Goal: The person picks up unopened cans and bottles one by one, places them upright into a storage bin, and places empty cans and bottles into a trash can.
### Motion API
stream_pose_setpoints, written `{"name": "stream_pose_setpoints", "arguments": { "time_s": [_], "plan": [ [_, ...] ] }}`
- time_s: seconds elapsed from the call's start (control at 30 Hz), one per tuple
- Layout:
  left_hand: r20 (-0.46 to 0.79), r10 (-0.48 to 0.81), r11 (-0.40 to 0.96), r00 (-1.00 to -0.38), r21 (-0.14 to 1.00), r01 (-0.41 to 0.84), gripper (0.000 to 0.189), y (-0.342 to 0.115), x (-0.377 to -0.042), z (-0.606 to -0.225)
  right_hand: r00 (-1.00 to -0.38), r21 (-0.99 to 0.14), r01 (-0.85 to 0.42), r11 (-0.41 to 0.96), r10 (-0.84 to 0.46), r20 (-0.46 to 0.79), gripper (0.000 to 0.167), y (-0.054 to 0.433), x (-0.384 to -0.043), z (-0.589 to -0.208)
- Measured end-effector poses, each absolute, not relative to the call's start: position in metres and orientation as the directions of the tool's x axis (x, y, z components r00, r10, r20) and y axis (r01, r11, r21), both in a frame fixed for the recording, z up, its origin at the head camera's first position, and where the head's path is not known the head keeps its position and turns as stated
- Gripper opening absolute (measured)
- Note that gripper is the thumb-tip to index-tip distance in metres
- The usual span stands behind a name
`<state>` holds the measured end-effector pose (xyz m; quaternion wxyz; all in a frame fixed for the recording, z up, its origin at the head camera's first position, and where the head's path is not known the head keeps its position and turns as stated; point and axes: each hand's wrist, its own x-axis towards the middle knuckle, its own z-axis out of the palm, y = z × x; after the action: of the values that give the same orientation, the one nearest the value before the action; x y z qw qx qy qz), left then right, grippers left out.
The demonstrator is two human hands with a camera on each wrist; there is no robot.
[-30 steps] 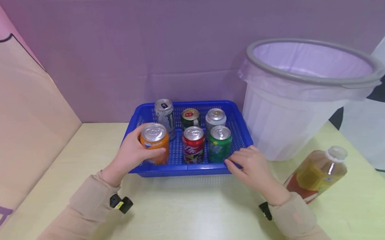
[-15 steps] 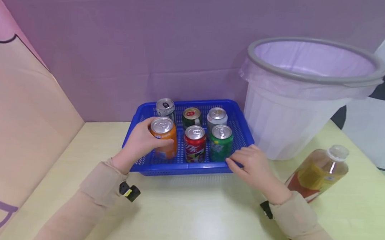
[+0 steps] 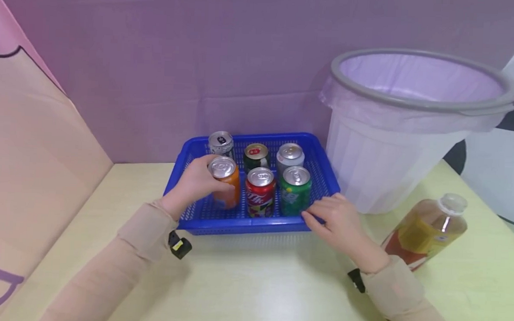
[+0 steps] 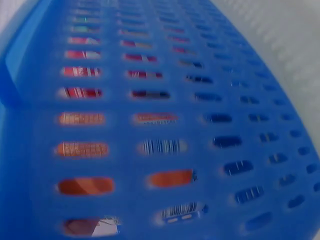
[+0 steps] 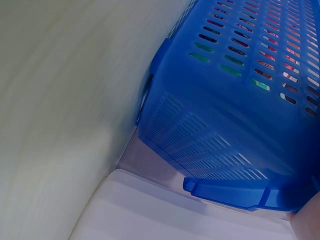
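Note:
In the head view my left hand (image 3: 198,181) curls round an orange soda can (image 3: 225,190) at the front left of the blue basket (image 3: 219,226). Its fingers behind the can are mostly hidden. My right hand (image 3: 332,221) grips the basket's front right corner, thumb over the rim. Beside the orange can stand a red can (image 3: 260,194) and a green can (image 3: 295,193). Behind them are a tall silver can (image 3: 221,144), a dark can with a gold top (image 3: 256,155) and a white can (image 3: 289,157). The left wrist view shows the basket's slotted wall (image 4: 115,107) up close.
A white bin (image 3: 369,156) with a grey rim and clear liner stands right of the basket. Nearer on the right is a clear bottle (image 3: 426,235) of amber drink, without a cap. A purple backdrop (image 3: 157,79) rises behind the table (image 3: 251,285).
My left hand has shifted the orange can to the right and slightly back inside the basket, closer to the red can. The right hand stays at the basket corner.

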<state>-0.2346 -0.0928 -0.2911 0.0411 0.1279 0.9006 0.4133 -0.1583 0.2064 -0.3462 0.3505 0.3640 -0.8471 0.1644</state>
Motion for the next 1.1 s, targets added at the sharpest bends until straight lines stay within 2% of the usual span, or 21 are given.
{"name": "stream_pose_setpoints", "arguments": {
  "time_s": [0.3, 0.5, 1.1],
  "plan": [
    [0.007, 0.266, 0.677, -0.964, 0.710, 0.192, 0.064, -0.096, -0.248, -0.296, -0.499, -0.029, -0.729, 0.684, -0.502, 0.707, 0.053, 0.207, -0.159, -0.348],
    [-0.018, 0.293, 0.705, -0.956, 0.679, 0.203, 0.064, -0.096, -0.249, -0.299, -0.507, -0.030, -0.724, 0.689, -0.502, 0.701, 0.048, 0.207, -0.159, -0.347],
    [-0.074, 0.285, 0.729, -0.956, 0.664, 0.167, 0.066, -0.096, -0.248, -0.302, -0.497, -0.022, -0.724, 0.690, -0.499, 0.710, 0.054, 0.207, -0.160, -0.348]
  ]
}}
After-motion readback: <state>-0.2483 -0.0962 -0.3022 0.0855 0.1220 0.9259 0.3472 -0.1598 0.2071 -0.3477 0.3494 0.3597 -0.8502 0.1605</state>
